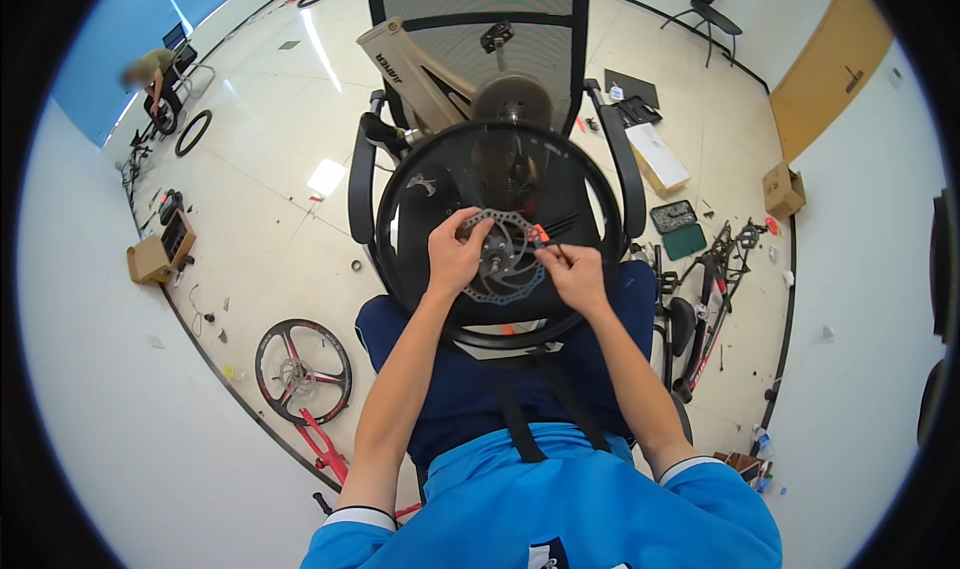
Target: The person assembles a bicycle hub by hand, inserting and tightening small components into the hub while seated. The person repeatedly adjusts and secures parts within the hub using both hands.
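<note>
A black-rimmed bicycle wheel [388, 259] lies flat across my lap and the seat of a black office chair. Over its hub sits a silver brake disc [520, 291] with a row of holes round its edge. My left hand [456, 257] is closed on the disc's upper left edge, thumb and fingers pinching it. On the disc's right side, my right hand [574, 275] pinches what looks like a hex key set [538, 234], orange with thin dark rods sticking out. My fingers partly cover the tool.
Beyond the wheel, a beige bicycle frame [405, 74] rests on the chair [362, 184]. A three-spoke wheel [262, 369] and a red fork [320, 444] lie on the left floor. To the right are a green case [684, 241], a white box [657, 157] and bicycle frames [712, 304]. Another person [155, 69] works far left.
</note>
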{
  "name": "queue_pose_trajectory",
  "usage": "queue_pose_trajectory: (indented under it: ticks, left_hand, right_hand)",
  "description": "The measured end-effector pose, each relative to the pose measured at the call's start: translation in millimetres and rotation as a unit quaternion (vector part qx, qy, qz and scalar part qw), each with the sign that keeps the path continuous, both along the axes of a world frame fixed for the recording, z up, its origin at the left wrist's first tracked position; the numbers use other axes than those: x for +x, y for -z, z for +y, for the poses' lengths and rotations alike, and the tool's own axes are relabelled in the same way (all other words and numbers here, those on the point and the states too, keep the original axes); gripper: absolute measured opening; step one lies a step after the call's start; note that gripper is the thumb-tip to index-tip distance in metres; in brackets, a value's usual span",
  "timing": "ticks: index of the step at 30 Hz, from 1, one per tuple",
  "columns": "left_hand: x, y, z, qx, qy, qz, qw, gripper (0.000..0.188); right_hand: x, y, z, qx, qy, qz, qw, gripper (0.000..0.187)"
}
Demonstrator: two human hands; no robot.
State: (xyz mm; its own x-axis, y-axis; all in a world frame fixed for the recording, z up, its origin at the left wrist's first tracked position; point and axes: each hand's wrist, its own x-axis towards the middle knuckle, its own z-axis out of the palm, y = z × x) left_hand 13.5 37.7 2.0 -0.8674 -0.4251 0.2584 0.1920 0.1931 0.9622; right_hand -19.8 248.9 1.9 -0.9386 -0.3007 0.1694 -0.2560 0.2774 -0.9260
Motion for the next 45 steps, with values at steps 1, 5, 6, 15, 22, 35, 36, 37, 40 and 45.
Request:
queue_pose_trajectory:
  ticks: [1,5,6,15,22,35,36,37,40,45]
  left_hand:
    - [-2.2,-4.3,-2.1,0.014,-0.016,0.016,1.0,0.019]
    - [-14.8,-25.7,-0.1,0.035,-0.056,0.04,0.997,0.018]
    - [-18.3,-24.8,-0.1,0.06,-0.056,0.053,0.995,0.018]
    - [-36.4,41.1,-1.2,0.145,-0.112,0.065,0.981,0.021]
    - [-22.6,29.5,-14.3,0.181,-0.024,-0.025,0.983,0.02]
    - [-63.1,-45.2,-16.8,-0.337,0.112,0.023,0.935,0.037]
    - [-68.4,-48.8,-14.5,-0.389,0.123,0.034,0.913,0.039]
    - [-72.5,-52.2,-13.3,-0.39,0.142,0.002,0.91,0.039]
    - [-80.2,-52.2,-6.9,-0.392,0.187,-0.059,0.899,0.034]
    - [-80.7,-50.3,-5.5,-0.381,0.19,-0.087,0.901,0.034]
  right_hand:
    - [-8.3,-7.5,-3.3,0.005,-0.007,0.018,1.0,0.031]
    - [-41.0,-41.6,-10.1,0.016,-0.036,0.095,0.995,0.023]
    - [-46.2,-51.8,-13.0,0.03,-0.045,0.115,0.992,0.021]
    - [-79.1,-32.6,-30.4,0.125,-0.095,0.144,0.977,0.018]
    - [-41.3,-41.8,-27.4,0.072,0.043,0.159,0.984,0.021]
    - [17.9,5.1,-36.1,0.119,-0.061,0.056,0.989,0.026]
    - [19.0,4.5,-39.3,0.118,-0.058,0.066,0.989,0.025]
    - [18.7,5.6,-41.8,0.112,-0.059,0.072,0.989,0.024]
    - [15.4,11.8,-42.8,0.097,-0.057,0.09,0.99,0.022]
    - [14.9,15.5,-39.9,0.112,-0.08,0.095,0.986,0.022]
